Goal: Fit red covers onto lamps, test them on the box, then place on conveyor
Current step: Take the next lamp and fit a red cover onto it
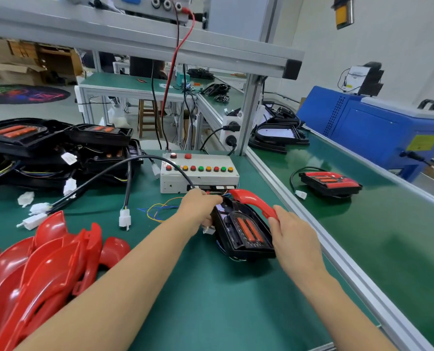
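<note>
A black lamp (243,233) with two orange strips lies on the green table in front of the white test box (199,173). My left hand (200,206) grips the lamp's far left edge, close to the box's front sockets. My right hand (290,234) holds a curved red cover (254,201) by its near end, tilted up over the lamp's far right rim. A pile of red covers (44,269) lies at the near left. One finished lamp (329,183) with its cover sits on the conveyor (362,236).
Stacked black lamps (54,148) with cables and white plugs fill the left of the table. Loose coloured wires (160,211) lie before the box. An aluminium rail (312,224) separates table and conveyor. A blue machine (378,130) stands beyond the belt.
</note>
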